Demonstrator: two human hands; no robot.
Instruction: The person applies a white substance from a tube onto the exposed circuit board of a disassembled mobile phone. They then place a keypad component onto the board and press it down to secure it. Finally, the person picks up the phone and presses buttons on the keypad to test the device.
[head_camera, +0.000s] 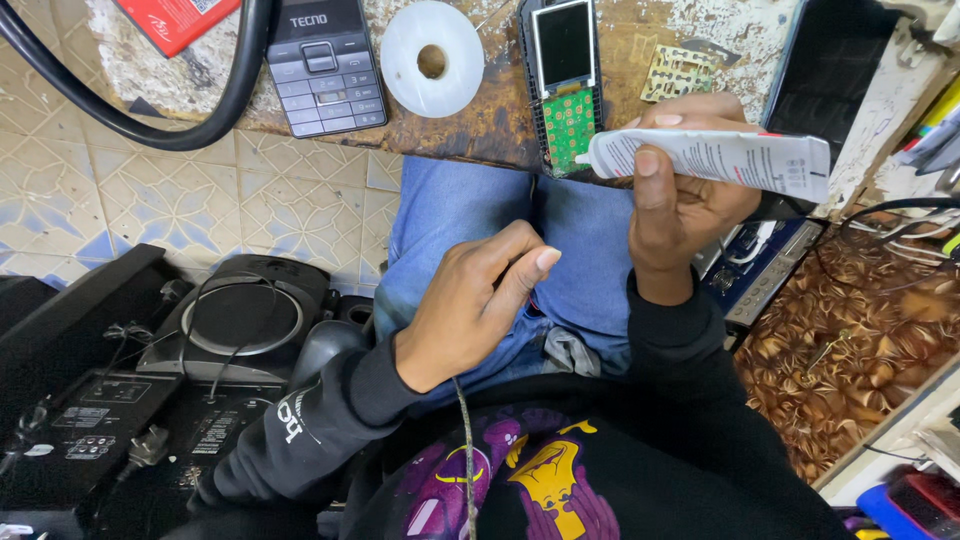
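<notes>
Count: one white glue tube (720, 160), one opened phone (566, 85) with green board exposed, one intact keypad phone (324, 65), one white tape roll (432, 58), one loose keypad membrane (678, 72), one red packet (175, 18), one thick black cable (150, 125).

Right hand (685, 195): raised at the worktop (480, 125) edge, grip closed around the glue tube, thumb on top. Tube lies roughly horizontal, nozzle pointing left, tip just beside the lower end of the opened phone's green board.

Left hand (475, 305): lower, over the lap, fingers curled with thumb and forefinger pressed together; whether they're pinching something small, can't tell. Both arms in black sleeves.

Worktop: worn wood, peeling white paint. Person seated in blue jeans. Patterned tile floor (150, 195) on the left, with a round black speaker (245, 315) and black electronics boxes (110, 420) stacked on it. Brown floral surface (860, 330) on the right.
</notes>
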